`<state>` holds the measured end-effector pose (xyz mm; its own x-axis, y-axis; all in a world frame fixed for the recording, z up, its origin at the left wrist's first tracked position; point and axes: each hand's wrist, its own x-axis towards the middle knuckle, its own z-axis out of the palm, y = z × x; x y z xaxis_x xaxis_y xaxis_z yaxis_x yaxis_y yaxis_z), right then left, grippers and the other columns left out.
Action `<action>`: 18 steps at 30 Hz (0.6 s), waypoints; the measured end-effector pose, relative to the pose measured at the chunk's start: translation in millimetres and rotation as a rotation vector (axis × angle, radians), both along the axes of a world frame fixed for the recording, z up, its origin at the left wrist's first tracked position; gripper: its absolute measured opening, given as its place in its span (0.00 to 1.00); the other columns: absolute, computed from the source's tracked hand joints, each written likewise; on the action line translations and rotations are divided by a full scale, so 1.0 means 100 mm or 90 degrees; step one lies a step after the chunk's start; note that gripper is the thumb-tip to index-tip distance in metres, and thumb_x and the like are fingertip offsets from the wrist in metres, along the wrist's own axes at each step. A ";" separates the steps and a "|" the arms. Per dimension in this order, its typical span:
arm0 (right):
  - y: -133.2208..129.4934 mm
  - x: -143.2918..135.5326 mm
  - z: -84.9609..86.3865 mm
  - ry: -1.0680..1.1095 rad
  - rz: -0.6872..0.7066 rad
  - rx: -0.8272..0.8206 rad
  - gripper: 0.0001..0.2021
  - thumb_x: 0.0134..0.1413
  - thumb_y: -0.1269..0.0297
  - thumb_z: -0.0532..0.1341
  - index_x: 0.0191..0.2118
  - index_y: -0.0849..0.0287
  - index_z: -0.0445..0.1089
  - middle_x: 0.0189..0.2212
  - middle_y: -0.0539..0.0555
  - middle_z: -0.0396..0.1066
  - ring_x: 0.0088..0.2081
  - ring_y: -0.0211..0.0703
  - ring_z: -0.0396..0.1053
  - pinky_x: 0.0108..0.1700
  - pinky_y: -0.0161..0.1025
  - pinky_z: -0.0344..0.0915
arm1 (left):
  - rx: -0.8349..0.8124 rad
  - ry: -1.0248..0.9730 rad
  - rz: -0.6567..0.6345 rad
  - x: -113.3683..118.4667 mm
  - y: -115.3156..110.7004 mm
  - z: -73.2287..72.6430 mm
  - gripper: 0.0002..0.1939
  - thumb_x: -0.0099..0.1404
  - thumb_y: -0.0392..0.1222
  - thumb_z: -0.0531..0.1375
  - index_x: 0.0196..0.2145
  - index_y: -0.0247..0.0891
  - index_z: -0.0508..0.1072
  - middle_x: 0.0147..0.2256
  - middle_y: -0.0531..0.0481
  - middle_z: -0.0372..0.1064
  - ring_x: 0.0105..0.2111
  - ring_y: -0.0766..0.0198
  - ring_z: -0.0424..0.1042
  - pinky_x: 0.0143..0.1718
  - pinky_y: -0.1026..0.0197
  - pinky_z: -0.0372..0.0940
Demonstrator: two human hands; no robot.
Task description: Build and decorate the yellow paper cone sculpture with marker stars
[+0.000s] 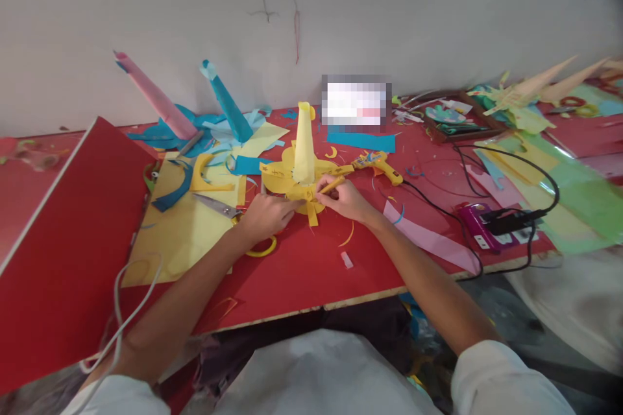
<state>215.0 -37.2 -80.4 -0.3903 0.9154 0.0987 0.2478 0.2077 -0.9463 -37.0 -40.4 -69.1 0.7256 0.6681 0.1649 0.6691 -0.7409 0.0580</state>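
A yellow paper flower [277, 183] lies on the red table, with a pale yellow paper cone [305, 142] standing up from its centre. Dark lettering marks some of its strips. My right hand [348, 200] grips a yellow pen [333, 185] over the flower's front strip [302, 193], which bears dark marks. The pen's tip is hidden by my fingers. From the left, my left hand [270, 215] rests on the paper with its index finger stretched onto that strip, the other fingers partly curled. Scissors with yellow handles [263, 247] lie partly under my left hand and wrist.
A glue gun [377, 165] with a black cable lies right of the flower. A purple power box [487, 227] sits farther right. Pink [156, 97] and blue paper cones [228, 104] stand behind. A red board [63, 240] rises at left; paper scraps are scattered about.
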 end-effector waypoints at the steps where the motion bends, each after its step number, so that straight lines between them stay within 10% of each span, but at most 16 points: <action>1: 0.00 0.00 0.00 -0.003 -0.002 0.001 0.09 0.61 0.55 0.63 0.38 0.55 0.67 0.30 0.48 0.66 0.28 0.37 0.64 0.29 0.36 0.60 | -0.002 0.001 -0.001 0.00 0.00 0.00 0.20 0.69 0.33 0.55 0.54 0.43 0.80 0.34 0.48 0.82 0.31 0.59 0.78 0.35 0.59 0.65; 18: 0.01 -0.01 -0.02 -0.034 -0.003 0.030 0.10 0.61 0.54 0.63 0.38 0.55 0.67 0.30 0.48 0.68 0.28 0.36 0.65 0.30 0.36 0.59 | -0.023 0.002 -0.002 0.00 0.01 0.01 0.21 0.69 0.33 0.53 0.54 0.41 0.80 0.35 0.48 0.82 0.29 0.61 0.77 0.27 0.63 0.56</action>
